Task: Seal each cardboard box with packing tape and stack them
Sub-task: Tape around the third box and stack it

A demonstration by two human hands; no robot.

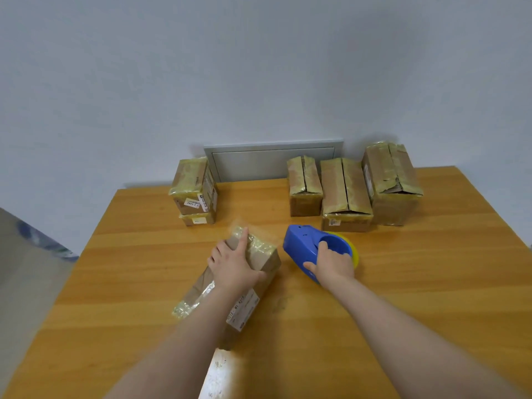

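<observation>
Left hand [234,266] grips the cardboard box [266,259] on the table [403,283], index finger along its taped top. Right hand [331,264] clasps the blue tape dispenser [302,244] just right of it.

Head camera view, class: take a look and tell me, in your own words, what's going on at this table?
A person is taping cardboard boxes shut on a wooden table. The left hand holds a long box lying in front of them, forefinger laid along its tape, while the right hand grips a blue tape dispenser beside it. Two taped boxes sit stacked at the back left. Three more boxes stand side by side at the back right, their top seams looking open.
</observation>
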